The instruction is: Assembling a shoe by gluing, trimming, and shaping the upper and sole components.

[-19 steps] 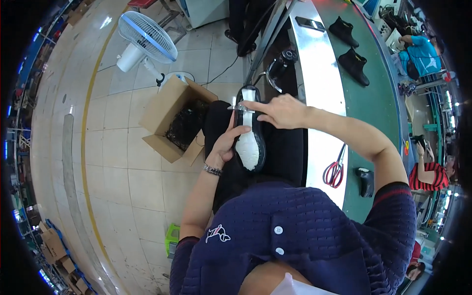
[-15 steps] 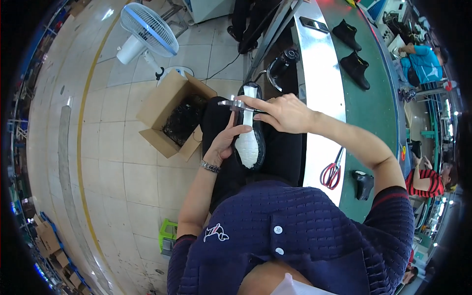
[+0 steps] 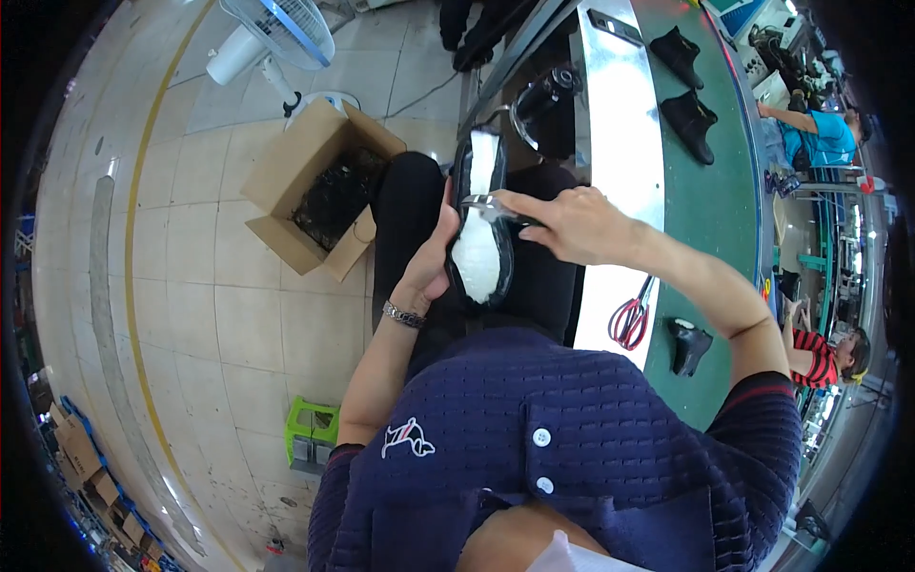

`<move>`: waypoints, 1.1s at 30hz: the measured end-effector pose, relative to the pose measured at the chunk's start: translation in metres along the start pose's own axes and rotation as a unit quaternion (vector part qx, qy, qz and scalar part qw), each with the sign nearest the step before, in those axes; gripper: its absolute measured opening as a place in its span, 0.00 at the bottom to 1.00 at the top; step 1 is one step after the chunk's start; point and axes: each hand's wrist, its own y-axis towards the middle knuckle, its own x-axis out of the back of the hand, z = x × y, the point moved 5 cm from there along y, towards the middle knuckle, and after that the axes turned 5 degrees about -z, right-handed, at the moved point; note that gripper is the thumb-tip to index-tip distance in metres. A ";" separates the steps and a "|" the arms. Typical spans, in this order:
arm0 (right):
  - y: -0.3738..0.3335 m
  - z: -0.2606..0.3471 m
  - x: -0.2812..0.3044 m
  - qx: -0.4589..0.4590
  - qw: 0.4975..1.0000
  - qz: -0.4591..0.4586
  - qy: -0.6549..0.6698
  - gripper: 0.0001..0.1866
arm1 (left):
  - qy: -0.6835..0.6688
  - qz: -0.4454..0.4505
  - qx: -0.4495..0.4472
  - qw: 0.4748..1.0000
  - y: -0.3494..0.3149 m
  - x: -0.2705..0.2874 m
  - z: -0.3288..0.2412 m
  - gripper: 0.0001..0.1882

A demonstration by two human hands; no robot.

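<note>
A black shoe [image 3: 489, 267] rests over my lap with its underside up, a white sole board showing inside its black rim. My left hand [image 3: 431, 259] grips its left side, thumb along the edge and the other fingers hidden beneath. In my right hand [image 3: 579, 227] is a pliers-like metal tool [image 3: 483, 202] with a dark handle. Its shiny head lies over the narrow middle of the white board. Whether its jaws bite on anything is too small to tell.
To the right, a metal ledge [image 3: 620, 124] bears red-handled scissors [image 3: 631, 319] and a phone [image 3: 615, 27]. Beyond it a green conveyor [image 3: 720, 210] carries black shoes [image 3: 688, 124]. On the floor at left stand a cardboard box [image 3: 286, 176], a fan [image 3: 276, 43] and a green stool [image 3: 310, 419].
The shoe has turned slightly and shifted up in the picture. My left thumb has moved off the white board to the shoe's edge. The tool's head has moved right, onto the board.
</note>
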 end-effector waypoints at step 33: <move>0.021 0.029 -0.007 0.074 0.997 0.035 -0.007 0.38 | -0.043 -0.030 0.062 0.997 -0.023 0.000 0.012 0.48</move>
